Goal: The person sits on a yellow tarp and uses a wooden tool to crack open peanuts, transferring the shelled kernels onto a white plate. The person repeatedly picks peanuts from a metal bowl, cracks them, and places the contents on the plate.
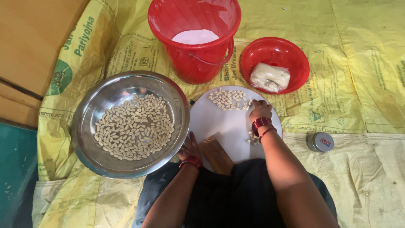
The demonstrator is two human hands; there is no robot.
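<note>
On the round white board (228, 124), the right hand (259, 110) pinches peeled peanuts (228, 100) at one o'clock, best gathered gently, while the left hand (190, 148) lies spread at seven.

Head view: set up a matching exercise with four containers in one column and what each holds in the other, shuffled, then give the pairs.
Things:
1. steel bowl
2. red bucket
3. small red bowl
4. white round board

Contents:
A. a clear bag of pale stuff
B. a small pile of peeled nuts by the right hand
C. white powder
D. a wide layer of peeled nuts

Pairs: 1-D, 2-C, 3-A, 4-B
</note>
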